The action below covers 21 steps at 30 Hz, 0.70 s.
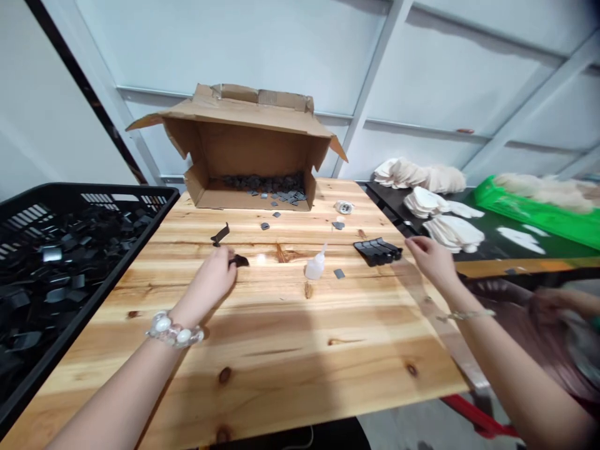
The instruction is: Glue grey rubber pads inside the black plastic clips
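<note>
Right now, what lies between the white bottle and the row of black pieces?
In the head view, one small grey square lies there, nearer the bottle.

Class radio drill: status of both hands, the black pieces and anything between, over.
Left hand at a black piece, grip unclear. Right hand beside the row of black pieces, contact unclear. White bottle stands between the hands.

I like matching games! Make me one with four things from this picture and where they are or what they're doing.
1. Left hand
2. Small bottle
3. Cardboard box
4. Black crate

A. Open, with gray pieces inside
B. Filled with black pieces
C. Touching a black piece
D. Standing on the wooden table

Pairs: 1-C, 2-D, 3-A, 4-B
</note>
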Tool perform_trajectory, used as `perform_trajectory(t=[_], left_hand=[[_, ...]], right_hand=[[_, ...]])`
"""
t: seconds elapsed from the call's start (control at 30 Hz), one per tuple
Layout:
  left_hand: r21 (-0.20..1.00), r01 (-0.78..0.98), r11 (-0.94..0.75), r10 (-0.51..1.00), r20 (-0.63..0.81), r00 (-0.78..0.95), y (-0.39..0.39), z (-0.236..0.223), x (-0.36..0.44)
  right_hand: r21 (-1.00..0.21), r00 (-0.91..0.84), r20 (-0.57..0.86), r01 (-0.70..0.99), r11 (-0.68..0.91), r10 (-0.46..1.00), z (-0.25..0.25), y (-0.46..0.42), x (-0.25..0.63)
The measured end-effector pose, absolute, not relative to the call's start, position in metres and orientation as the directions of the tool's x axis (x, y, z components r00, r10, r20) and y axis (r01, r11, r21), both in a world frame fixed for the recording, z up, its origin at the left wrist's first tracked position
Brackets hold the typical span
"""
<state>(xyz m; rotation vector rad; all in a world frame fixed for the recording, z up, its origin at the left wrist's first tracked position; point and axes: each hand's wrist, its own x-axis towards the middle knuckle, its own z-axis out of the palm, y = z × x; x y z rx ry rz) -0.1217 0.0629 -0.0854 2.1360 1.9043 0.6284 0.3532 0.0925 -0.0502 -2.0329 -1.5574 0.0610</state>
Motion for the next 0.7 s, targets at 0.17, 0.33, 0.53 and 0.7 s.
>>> perform_trajectory(t=[0.17,0.33,0.53,0.7], left_hand=[[0.528,0.811,-0.250,0.968,0.151,0.200,0.050,-0.084,-0.096],[0.587,0.753,-0.298,0.954,0.144,0.265,0.038,-0.082,-0.082],[0.600,0.738,-0.309,0.949,0.142,0.282,0.039,-0.087,-0.084],[0.652,0.715,-0.252,0.966,0.131,0.222,0.042,-0.092,-0.089]], right_hand=[[-0.440,0.151,0.268,0.898,-0.019,0.952,-0.026,0.108,0.299],[-0.354,0.007,0.107,0.935,0.032,0.994,-0.038,0.167,0.251],[-0.264,-0.025,0.032,0.964,0.032,0.999,-0.064,0.215,0.229],[-0.291,-0.014,0.165,0.955,0.062,0.986,-0.064,0.210,0.228]])
